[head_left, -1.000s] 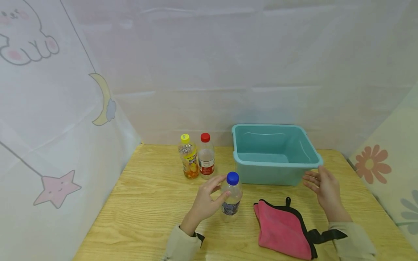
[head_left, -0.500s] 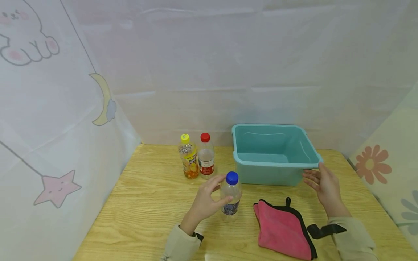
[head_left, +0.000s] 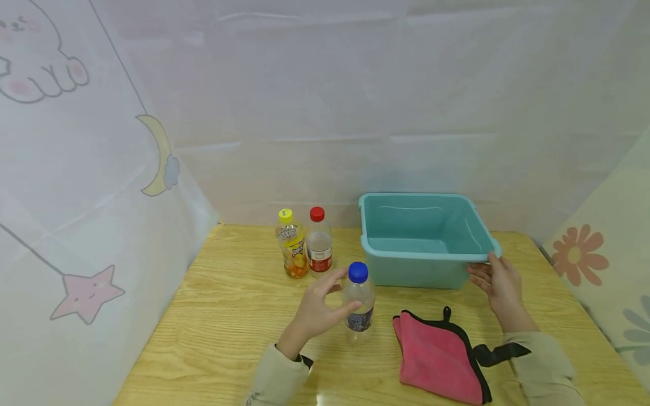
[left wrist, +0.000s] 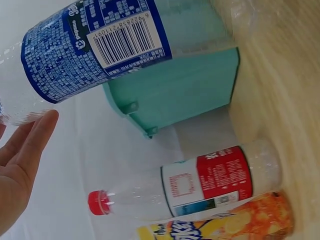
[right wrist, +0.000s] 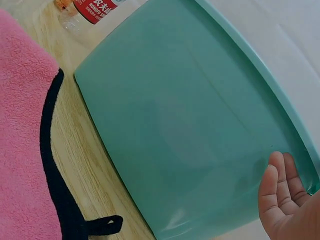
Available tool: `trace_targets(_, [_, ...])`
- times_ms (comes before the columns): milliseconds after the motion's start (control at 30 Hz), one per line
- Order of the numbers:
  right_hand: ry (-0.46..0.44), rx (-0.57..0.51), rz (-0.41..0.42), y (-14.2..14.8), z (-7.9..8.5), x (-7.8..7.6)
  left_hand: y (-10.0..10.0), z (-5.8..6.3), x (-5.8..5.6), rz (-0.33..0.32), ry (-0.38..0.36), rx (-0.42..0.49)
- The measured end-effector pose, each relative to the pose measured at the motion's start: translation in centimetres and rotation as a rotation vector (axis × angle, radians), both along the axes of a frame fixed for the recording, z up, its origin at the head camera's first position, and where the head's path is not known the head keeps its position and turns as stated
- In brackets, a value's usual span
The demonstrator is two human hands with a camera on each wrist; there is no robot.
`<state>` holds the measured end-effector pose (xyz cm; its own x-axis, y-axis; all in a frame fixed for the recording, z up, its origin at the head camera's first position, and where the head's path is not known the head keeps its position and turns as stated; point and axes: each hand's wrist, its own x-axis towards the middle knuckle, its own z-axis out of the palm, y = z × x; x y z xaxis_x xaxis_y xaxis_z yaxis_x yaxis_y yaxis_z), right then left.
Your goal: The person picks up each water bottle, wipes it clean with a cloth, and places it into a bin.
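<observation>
A clear plastic bottle [head_left: 359, 320] with a blue cap and dark blue label stands upright on the table. My left hand [head_left: 316, 311] holds it lightly, thumb across the near side and fingers by its shoulder behind. Up close in the left wrist view, fingertips of the left hand [left wrist: 31, 155] meet the bottle's [left wrist: 95, 50] clear upper part. On the right, my right hand [head_left: 503, 286] pinches the near right corner of a teal plastic tub [head_left: 416, 272], thumb at the rim. In the right wrist view its fingers [right wrist: 281, 182] bend beneath that rim.
Behind the left hand stand a yellow-capped bottle [head_left: 294, 254] with orange contents and a red-capped bottle [head_left: 320, 248], side by side. A folded pink towel [head_left: 437, 358] with black edging lies in front of the tub. A fabric backdrop [head_left: 304, 113] surrounds the wooden table [head_left: 228, 316].
My right hand has moved slightly up and left onto the tub's corner, its fingers coming under the rim. The left hand stays at the blue-capped bottle. The tub and towel look unmoved.
</observation>
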<state>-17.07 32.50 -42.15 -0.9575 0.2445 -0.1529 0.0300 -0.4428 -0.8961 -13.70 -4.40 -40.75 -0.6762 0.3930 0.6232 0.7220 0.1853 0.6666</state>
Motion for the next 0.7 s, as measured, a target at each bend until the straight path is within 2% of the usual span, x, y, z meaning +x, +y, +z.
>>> trace_targets(300, [0.016, 0.01, 0.003, -0.2, -0.4, 0.0, 0.7, 2.6, -1.6, -0.067, 0.211, 0.021])
trace_targets(567, [0.017, 0.02, -0.01, -0.1, -0.3, -0.1, 1.9, 6.2, -2.9, -0.119, 0.307, 0.002])
trace_targets(700, [0.021, 0.021, -0.007, -0.1, -0.3, 0.0, 2.5, 8.1, -3.6, -0.133, 0.328, 0.018])
